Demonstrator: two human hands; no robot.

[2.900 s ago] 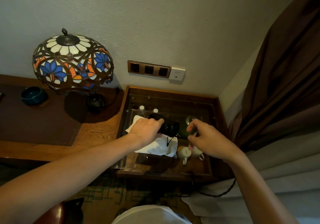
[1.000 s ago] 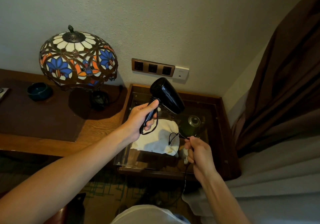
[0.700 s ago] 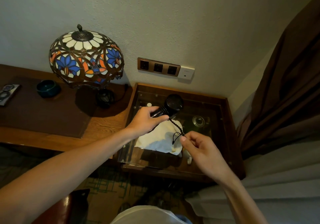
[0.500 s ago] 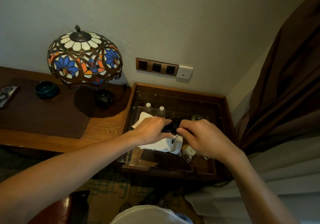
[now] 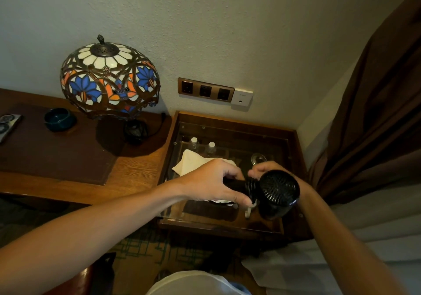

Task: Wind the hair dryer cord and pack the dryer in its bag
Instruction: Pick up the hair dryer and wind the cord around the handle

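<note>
To the left, the stained-glass lamp stands well apart on the wooden surface, so that side is left free. The left hand is clenched around the hair dryer handle, presumably as a fixed core for winding. Cord turns are seen bunched at the handle's top. Just beyond, the right hand is curled near those turns; whether cord is pinched there cannot be told. The cream bag lies beneath on the glass-topped surface, whose raised rim bounds it; the curtain crowds the right.
</note>
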